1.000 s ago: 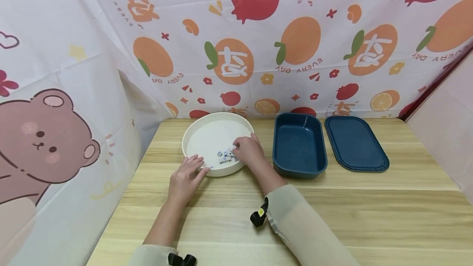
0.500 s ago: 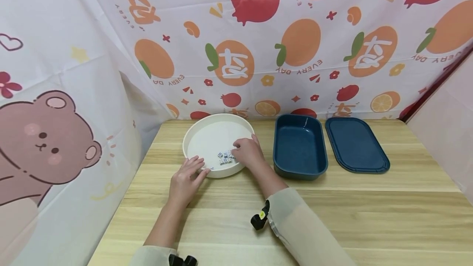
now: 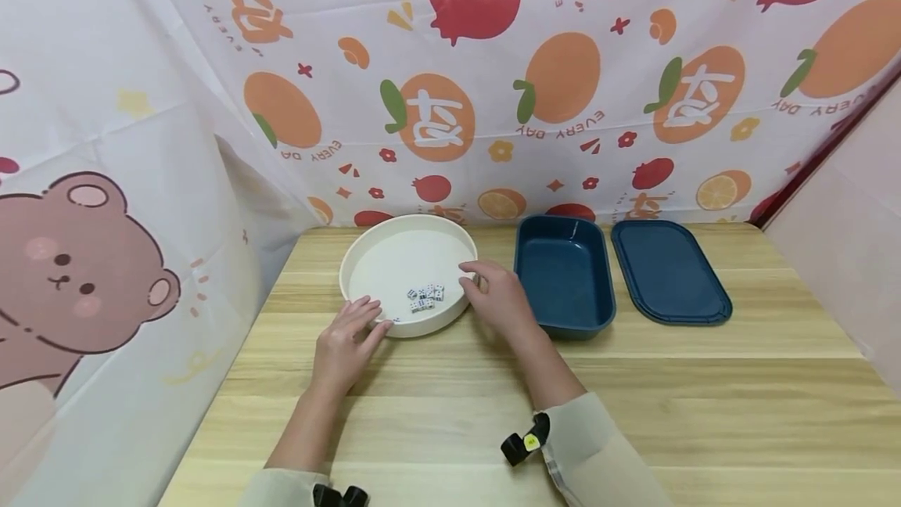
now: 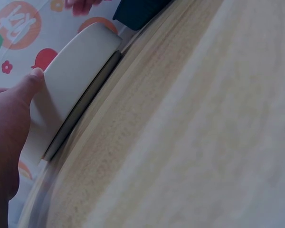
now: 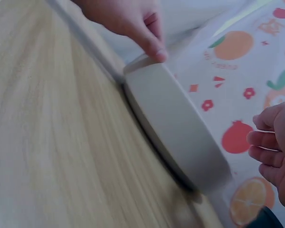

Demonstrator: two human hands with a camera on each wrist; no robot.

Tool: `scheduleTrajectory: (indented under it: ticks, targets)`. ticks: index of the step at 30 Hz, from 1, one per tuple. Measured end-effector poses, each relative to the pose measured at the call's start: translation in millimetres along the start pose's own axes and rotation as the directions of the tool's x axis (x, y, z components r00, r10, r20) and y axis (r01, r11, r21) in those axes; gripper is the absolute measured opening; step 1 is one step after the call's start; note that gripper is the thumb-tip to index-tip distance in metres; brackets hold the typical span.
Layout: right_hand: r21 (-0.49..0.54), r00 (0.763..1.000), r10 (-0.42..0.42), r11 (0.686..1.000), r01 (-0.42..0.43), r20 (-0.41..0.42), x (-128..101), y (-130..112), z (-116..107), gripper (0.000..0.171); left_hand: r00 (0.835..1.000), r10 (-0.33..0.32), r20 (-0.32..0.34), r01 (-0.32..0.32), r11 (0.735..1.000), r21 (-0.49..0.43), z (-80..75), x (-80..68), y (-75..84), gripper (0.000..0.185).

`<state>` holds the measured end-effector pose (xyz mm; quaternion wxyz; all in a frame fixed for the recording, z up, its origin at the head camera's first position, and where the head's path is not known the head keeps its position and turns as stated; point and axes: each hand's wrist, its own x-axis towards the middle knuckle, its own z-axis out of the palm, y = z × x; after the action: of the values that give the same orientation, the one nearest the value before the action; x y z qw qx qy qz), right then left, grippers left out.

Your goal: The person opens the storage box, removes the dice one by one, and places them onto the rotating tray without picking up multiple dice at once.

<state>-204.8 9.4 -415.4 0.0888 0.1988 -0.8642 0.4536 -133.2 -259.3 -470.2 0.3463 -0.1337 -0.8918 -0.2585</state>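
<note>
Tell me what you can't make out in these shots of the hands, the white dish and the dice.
- Dice: head view, too small to count or read their faces.
- Dish interior: both wrist views show only the white dish's outer wall, which hides the dice.
- Right hand: whether it holds a die; the palm faces down in head view, and the right wrist view is blurred.
- Left hand: left wrist view cuts it at the edge.

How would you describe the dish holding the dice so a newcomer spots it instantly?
On the wooden table, look at the far left of the row of three containers by the fruit-print curtain. The white round tray sits there, the left hand touching its near rim, small dice inside. Its neighbours are dark blue and rectangular; it alone is white and round.
</note>
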Motion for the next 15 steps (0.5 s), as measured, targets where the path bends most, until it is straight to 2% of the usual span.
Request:
scheduleTrajectory:
  ticks: [4,7,11,15]
  targets:
    - [-0.043,0.997,-0.032,0.999,0.029,-0.073,-5,4,-16,0.025,0.999,0.035,-0.001,-0.035,0.999,0.038,-2.1,2.0,-2.6,0.033]
    - [-0.086,0.998,-0.007,0.996,0.001,-0.069,-5,11,-30,0.028,0.999,0.048,0.014,-0.048,0.997,0.059,-4.0,5.8,-2.0,0.031]
    - [-0.158,0.992,0.123,0.981,-0.116,0.033,-4,27,-50,0.036,0.998,0.048,0.035,-0.050,0.996,0.071,-5.6,12.9,2.9,0.029]
    - [-0.231,0.958,0.242,0.951,-0.203,0.155,-5,42,-63,0.047,0.998,0.046,0.049,-0.049,0.996,0.077,-6.0,20.5,10.9,0.028]
